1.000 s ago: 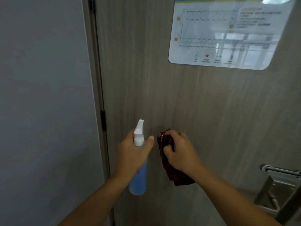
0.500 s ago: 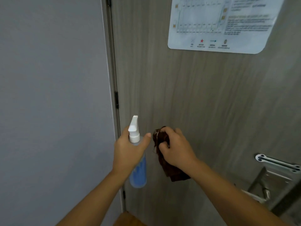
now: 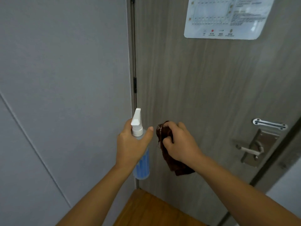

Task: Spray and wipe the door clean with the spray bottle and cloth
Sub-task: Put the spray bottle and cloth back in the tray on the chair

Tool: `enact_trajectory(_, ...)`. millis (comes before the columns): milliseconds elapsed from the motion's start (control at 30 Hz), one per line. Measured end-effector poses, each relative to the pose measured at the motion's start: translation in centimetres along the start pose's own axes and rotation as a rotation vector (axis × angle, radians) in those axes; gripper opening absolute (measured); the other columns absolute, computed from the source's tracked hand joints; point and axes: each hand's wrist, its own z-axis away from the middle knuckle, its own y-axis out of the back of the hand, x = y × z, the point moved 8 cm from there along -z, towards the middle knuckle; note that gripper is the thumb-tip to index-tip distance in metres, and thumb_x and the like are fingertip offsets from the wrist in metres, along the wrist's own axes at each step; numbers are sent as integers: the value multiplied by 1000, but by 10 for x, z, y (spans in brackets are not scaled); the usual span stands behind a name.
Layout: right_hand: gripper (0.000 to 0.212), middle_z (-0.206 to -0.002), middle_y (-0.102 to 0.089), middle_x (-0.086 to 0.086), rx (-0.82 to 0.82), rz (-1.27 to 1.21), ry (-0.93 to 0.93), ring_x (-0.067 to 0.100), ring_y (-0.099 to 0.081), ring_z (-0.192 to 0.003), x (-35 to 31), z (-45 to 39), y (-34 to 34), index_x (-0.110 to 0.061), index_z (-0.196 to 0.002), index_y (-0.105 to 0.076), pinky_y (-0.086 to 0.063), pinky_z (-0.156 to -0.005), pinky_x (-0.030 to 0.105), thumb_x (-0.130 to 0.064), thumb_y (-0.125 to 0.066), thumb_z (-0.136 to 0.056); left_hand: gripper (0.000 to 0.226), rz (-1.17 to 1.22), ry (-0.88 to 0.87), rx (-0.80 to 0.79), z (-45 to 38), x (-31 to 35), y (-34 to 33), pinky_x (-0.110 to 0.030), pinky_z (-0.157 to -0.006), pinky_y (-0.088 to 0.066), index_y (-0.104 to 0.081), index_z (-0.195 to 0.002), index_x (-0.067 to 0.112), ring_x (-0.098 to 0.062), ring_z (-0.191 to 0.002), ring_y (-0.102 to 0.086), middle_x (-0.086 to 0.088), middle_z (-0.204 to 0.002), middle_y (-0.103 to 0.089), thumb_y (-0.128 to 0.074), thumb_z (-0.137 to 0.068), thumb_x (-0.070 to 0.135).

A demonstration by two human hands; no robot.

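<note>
A grey wood-grain door (image 3: 203, 82) fills the middle and right of the head view. My left hand (image 3: 130, 144) grips a spray bottle (image 3: 142, 165) with a white nozzle and blue liquid, held upright near the door's hinge edge. My right hand (image 3: 180, 144) holds a bunched dark brown cloth (image 3: 172, 163) against or just in front of the door, right beside the bottle. Part of the cloth hangs below my fist.
A laminated plan sheet (image 3: 226, 18) is stuck high on the door. A metal lever handle (image 3: 250, 150) and a latch plate (image 3: 269, 124) sit at the right. A grey wall (image 3: 65, 95) lies to the left, with wooden floor (image 3: 146, 209) below.
The view has tilted down and leftwards, so the door sheet rose in the frame and the handle and floor came into sight. Both hands keep their grips and stay side by side.
</note>
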Motion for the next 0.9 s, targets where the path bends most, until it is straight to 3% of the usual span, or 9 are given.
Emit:
enact_trajectory(100,34,-110,-48,5,-26,27,31,25,-56,-94,-31,39,-11,-23,-131,-54,-54,-80,44,-18,-57,-97,26,-18,-11,-16,27,6,35,-11,-58,-46,-57,-91,31,-1,-68,-61,11,-83,-63,-82,-86,37)
enact_trajectory(533,38,-108,-44,0,-76,43,208,21,-49,-93,-141,169,-12,-25,-135,-52,-52,-76,39,-22,-57,-97,21,-42,-22,84,135,90,166,-14,-62,-52,-58,-96,49,-4,-75,-63,14,-86,-65,-74,-84,54)
enact_trajectory(900,38,-110,-47,0,-215,-84,403,18,-50,-95,-239,300,-33,-23,-133,-54,-52,-77,38,-17,-57,-96,19,-174,47,279,272,157,286,-11,-60,-47,-60,-97,34,0,-69,-60,11,-82,-63,-74,-88,44)
